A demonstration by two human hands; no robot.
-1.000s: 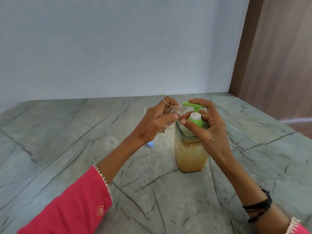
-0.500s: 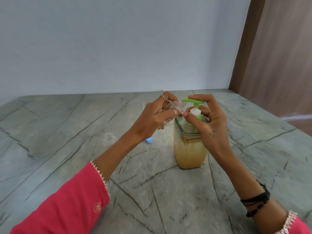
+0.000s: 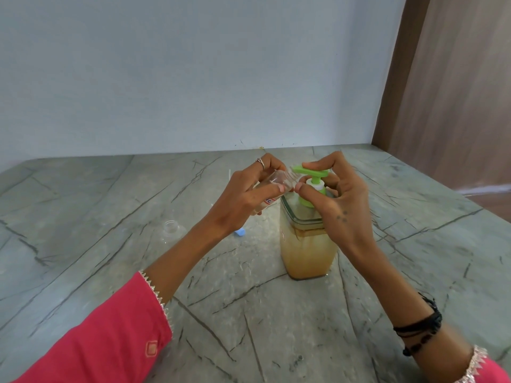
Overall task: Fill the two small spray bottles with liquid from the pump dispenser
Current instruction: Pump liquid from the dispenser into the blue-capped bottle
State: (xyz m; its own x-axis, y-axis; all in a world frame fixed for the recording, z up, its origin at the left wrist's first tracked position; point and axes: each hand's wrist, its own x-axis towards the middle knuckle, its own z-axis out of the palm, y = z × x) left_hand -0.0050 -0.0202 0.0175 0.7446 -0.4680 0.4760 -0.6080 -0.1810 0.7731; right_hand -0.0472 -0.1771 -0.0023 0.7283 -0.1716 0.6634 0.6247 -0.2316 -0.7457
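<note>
The left hand [image 3: 243, 200] grasps a tilted clear spray bottle [image 3: 276, 183] at the green pump [image 3: 311, 172]; the right hand [image 3: 340, 205] clasps the pump dispenser [image 3: 307, 250] mid-countertop [image 3: 249, 313], open marble all around.

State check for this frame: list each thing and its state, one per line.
Held bottle: uncapped, tilted, mouth at the spout.
Pump: up, finger on top.
Dispenser: upright, mostly full of yellowish liquid.
Second bottle: upright on the counter, uncapped, looks empty.
Blue cap: lying loose.
Left hand: gripping the held bottle.
Right hand: on the pump.
</note>
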